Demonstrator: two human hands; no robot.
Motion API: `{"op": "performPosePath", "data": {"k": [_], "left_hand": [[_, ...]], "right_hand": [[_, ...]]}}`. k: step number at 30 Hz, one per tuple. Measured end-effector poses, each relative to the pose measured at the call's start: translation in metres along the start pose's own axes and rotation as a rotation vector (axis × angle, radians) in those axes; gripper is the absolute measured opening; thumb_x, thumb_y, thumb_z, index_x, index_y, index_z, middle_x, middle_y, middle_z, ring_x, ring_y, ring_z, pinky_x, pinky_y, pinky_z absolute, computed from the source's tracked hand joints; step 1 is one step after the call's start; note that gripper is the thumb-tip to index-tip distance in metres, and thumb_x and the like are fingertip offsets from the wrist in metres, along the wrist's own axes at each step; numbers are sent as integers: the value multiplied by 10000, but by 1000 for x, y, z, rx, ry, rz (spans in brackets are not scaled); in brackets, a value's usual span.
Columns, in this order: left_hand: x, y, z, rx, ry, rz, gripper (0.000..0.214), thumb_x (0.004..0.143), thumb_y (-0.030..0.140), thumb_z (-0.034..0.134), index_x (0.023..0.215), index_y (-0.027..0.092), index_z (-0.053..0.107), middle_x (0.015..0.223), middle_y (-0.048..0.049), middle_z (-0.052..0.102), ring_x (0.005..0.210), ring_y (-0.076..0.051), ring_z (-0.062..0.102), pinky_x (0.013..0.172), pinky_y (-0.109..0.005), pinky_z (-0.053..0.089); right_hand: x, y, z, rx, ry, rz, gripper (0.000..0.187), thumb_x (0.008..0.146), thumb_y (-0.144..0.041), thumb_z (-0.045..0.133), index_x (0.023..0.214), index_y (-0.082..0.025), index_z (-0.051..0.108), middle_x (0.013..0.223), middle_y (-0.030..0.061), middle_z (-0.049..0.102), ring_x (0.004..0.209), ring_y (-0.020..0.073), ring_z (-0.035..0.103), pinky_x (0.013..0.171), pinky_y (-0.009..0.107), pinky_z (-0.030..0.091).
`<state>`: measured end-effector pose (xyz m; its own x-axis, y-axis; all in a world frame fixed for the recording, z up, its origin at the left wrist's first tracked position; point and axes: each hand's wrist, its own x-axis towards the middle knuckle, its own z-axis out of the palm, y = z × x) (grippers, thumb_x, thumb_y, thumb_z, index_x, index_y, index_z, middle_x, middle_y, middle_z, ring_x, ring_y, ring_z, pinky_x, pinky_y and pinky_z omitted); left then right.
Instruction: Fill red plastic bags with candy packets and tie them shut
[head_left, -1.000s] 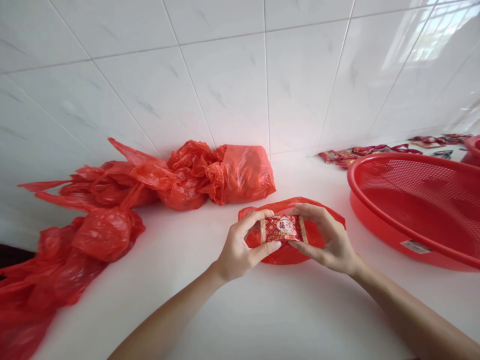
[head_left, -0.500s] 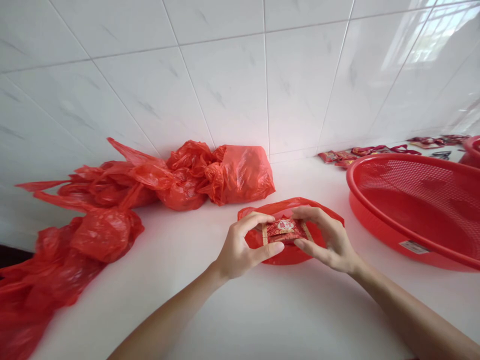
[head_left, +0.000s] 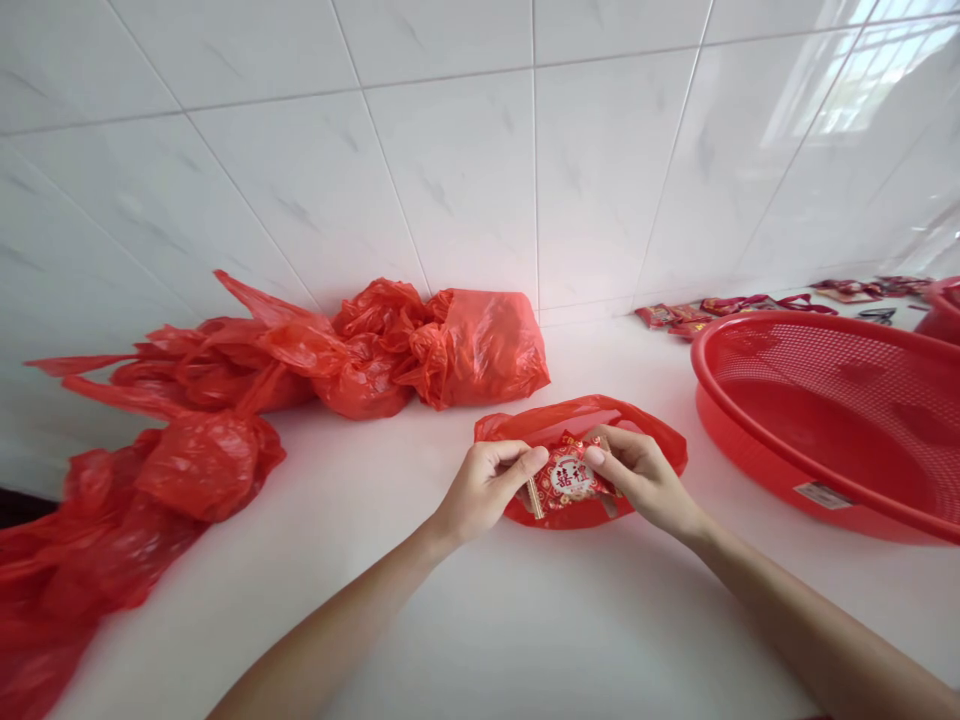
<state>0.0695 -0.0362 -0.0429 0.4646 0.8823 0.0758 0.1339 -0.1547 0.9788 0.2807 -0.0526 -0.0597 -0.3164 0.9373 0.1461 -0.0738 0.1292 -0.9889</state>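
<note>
Between my hands is a small red packet with a white oval label, dark red characters and gold edging. My left hand pinches its left end between thumb and fingers. At the other end, my right hand grips it the same way, thumb on top. Behind and below the packet lies a spread red plastic bag, its far rim raised on the white surface. The packet and my fingers cover much of the bag's middle.
Several knotted red plastic bags line the tiled wall and continue to the left. On the right stands a large red mesh basket. Red packets lie behind it, and another red container shows at the right edge.
The packet has turned so its label and characters face me more fully. My fingers have closed in from a looser hold to pinching both ends. The red bag stays put.
</note>
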Motion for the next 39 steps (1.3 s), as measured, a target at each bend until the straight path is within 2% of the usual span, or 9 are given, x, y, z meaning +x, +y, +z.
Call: {"op": "performPosePath", "data": {"k": [2,5,7,9,13,17,19,29,39], "left_hand": [[-1,0,0,50,35,18,475,956,520,560,642,165,587,581,18,568,554,-110,551,543,-226,452],[-5,-1,1,157,122,104,340,894,498,659,992,173,678,881,-39,707,764,-168,671,685,-278,552],[-8,-1,3,293,151,222,534,787,430,792,1233,198,611,1143,-87,704,1008,-237,691,859,-355,579],[-10,-2,5,430,139,332,618,759,333,822,1309,214,568,1233,-99,686,1137,-266,663,965,-400,558],[-11,-3,6,516,157,403,491,823,248,752,1283,212,583,1157,-84,726,1075,-242,696,930,-384,580],[-9,-1,2,493,212,436,440,818,239,747,1233,196,607,1135,-84,731,1057,-237,693,920,-383,578],[-9,1,0,468,209,441,422,819,238,740,1220,193,616,1129,-83,729,1052,-231,690,922,-378,574],[-10,5,-3,434,148,451,410,790,218,759,1180,198,635,1091,-65,742,1010,-216,701,920,-355,569],[-9,4,-3,439,142,472,377,804,200,753,1162,208,635,1078,-61,744,989,-207,707,919,-352,573]], "right_hand": [[0,-2,1,55,-40,-17,330,904,-491,691,862,-180,589,693,-26,604,502,93,575,462,215,524],[1,-5,3,91,-43,-37,296,923,-458,680,1006,-181,620,779,-3,649,548,109,616,498,240,570],[2,-6,4,101,-15,-34,300,921,-459,682,1011,-179,627,779,-1,648,550,110,616,502,243,575],[1,-6,3,112,4,-23,313,917,-468,685,1026,-181,622,766,-2,646,555,115,618,506,247,573],[-1,-4,-2,127,-36,-20,379,905,-420,716,1187,-219,562,805,-4,684,562,115,636,553,252,571],[-2,-2,-9,106,-166,-85,645,806,-245,826,1350,-277,481,1043,40,710,893,179,712,776,300,599],[-2,-1,-11,76,-174,-120,591,836,-210,793,1339,-274,491,1083,54,708,961,184,703,807,301,590],[-3,-6,-11,-62,-120,-198,361,854,-210,761,1137,-225,538,954,36,684,837,155,657,772,295,560],[-5,-9,-9,-97,-116,-216,291,883,-221,720,1097,-225,523,913,33,667,791,153,625,727,285,535]]}}
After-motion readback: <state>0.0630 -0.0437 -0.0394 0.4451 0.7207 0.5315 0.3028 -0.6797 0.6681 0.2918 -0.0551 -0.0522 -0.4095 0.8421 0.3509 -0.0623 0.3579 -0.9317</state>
